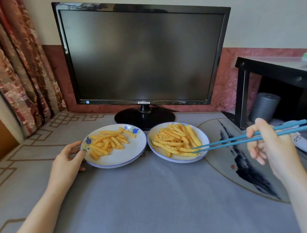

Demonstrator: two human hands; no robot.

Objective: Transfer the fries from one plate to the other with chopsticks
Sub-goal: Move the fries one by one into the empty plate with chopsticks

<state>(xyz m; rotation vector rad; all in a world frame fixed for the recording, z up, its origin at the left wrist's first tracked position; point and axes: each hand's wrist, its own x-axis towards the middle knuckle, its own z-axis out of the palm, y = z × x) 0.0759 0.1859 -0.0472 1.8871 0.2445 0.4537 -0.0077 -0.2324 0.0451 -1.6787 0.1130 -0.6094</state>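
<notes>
A person's right hand, at the right of the frame, grips a pair of blue chopsticks, whose tips reach the lower right edge of the fries heaped on the right plate. The left hand holds the left plate by its left rim, thumb on top. A thinner scatter of fries lies on that plate's upper half. The two blue-rimmed plates sit side by side, nearly touching, at the centre of a grey-covered tabletop. A dark Samsung monitor stands just behind them. A patterned curtain hangs at the upper left, and a black side table stands at the right.
</notes>
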